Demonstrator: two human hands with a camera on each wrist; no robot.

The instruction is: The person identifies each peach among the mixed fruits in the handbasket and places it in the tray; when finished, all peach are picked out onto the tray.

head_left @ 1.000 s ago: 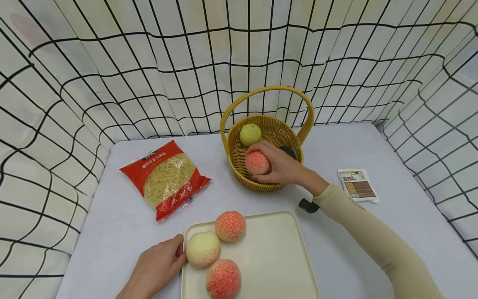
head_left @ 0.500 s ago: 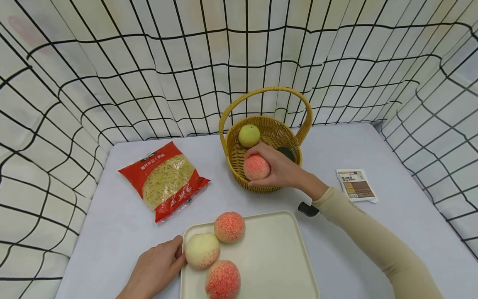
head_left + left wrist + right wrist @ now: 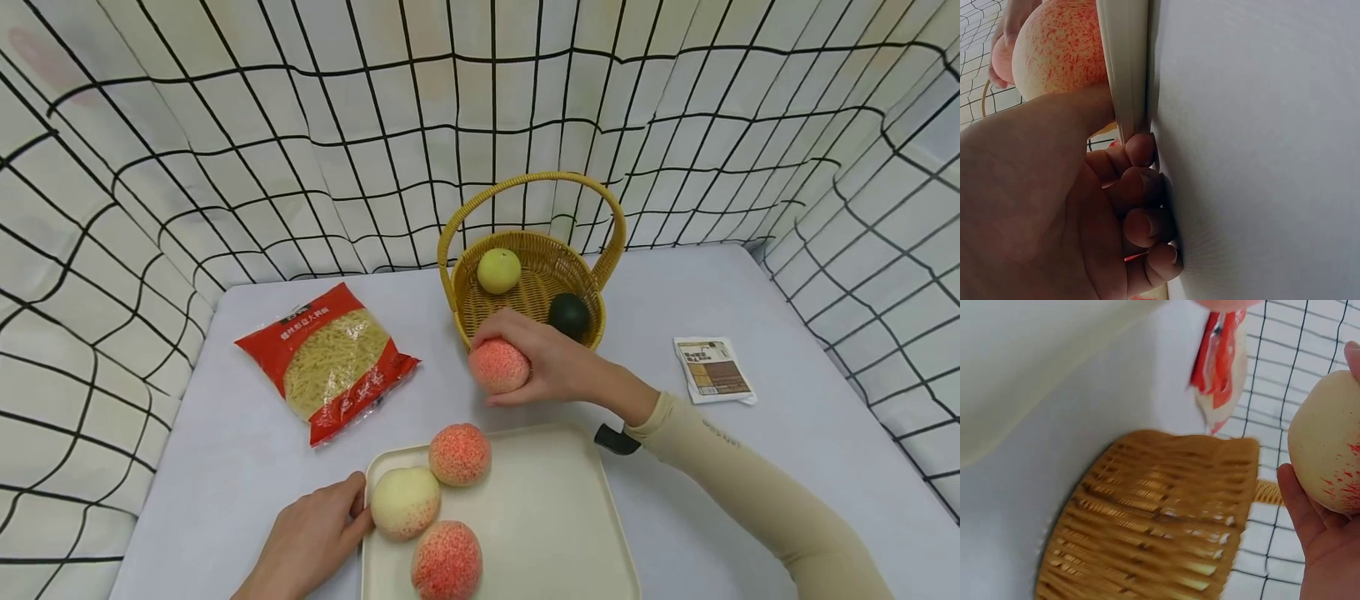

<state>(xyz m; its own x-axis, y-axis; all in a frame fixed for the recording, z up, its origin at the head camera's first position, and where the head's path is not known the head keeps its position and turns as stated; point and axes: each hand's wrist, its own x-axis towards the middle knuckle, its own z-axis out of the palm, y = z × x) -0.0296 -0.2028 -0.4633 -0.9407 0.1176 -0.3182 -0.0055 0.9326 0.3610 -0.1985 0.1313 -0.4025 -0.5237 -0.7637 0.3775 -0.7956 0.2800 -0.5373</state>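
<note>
My right hand (image 3: 558, 362) grips a pink peach (image 3: 497, 365) just in front of the wicker basket (image 3: 542, 275). In the right wrist view the peach (image 3: 1329, 447) shows a pale side with red specks. Inside the basket are a yellow-green round fruit (image 3: 498, 271) and a dark green rounded thing (image 3: 568, 315). My left hand (image 3: 307, 537) pinches the left edge of the cream tray (image 3: 555, 508). In the left wrist view its thumb lies over the rim, its fingers below. Three peaches lie on the tray: a pink one (image 3: 460, 454), a pale one (image 3: 406, 502) and a redder one (image 3: 447, 562).
A red bag of pasta (image 3: 333, 362) lies left of the basket. On the right rests a small white-and-brown packet (image 3: 715, 370). A black object (image 3: 617, 439), partly covered by the right forearm, sits by the tray's corner. Black netting (image 3: 420, 133) stands behind and at both sides.
The right hand has lifted the peach out of the basket and brought it toward the tray. More of the dark green thing now shows. The left hand has stayed at the tray's edge.
</note>
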